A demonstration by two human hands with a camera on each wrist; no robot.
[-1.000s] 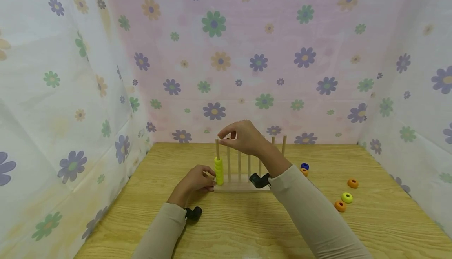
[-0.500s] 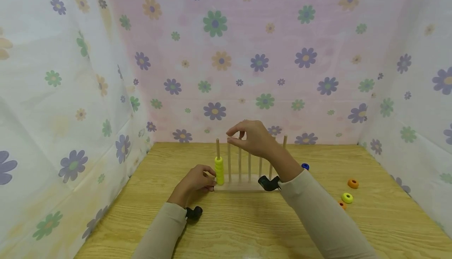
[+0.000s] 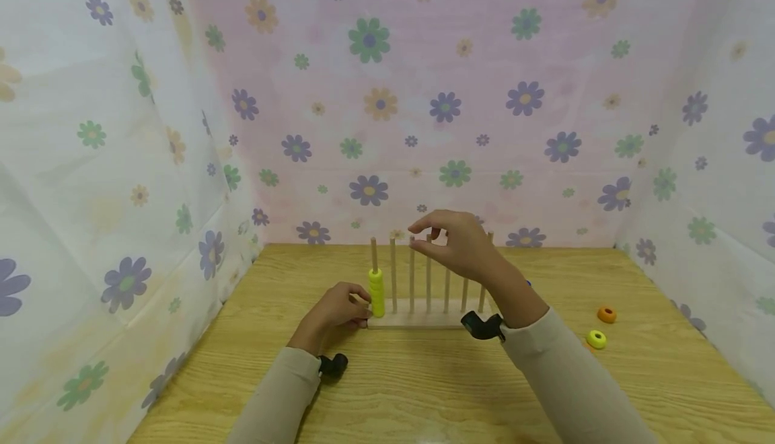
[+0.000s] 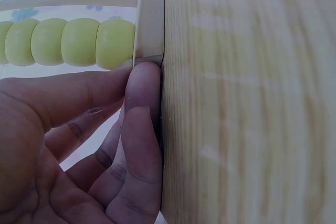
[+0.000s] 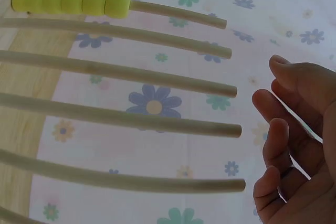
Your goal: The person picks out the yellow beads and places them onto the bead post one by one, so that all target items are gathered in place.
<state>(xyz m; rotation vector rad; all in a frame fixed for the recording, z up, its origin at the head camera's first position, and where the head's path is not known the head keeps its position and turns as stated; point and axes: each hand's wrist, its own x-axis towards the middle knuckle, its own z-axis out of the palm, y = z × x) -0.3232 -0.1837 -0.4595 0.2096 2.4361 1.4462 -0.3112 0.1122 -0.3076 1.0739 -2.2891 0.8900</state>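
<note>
A wooden peg stand (image 3: 418,321) with a row of upright pegs rises from the table. Several yellow beads (image 3: 377,294) are stacked on its leftmost peg, whose top part is bare. At the stand's left end, my left hand (image 3: 336,306) grips the base, thumb close to the lowest bead in the left wrist view and fingertips against the base's end. My right hand (image 3: 457,239) is raised by the peg tops, thumb and forefinger apart with nothing between them. In the right wrist view, its loosely curled fingers (image 5: 277,135) are beyond the tips of bare pegs (image 5: 189,126).
On the wood-grain table (image 3: 412,390), right of the stand, lie an orange bead (image 3: 607,315) and a yellow bead (image 3: 596,340). Another orange bead and a blue bead (image 3: 529,284) are mostly hidden by my right arm. Flowered cloth (image 3: 448,81) encloses the back and sides.
My right hand has moved rightward along the peg tops, away from the leftmost peg, its forearm now covering more of the loose beads. The left hand and the bead stack have stayed put.
</note>
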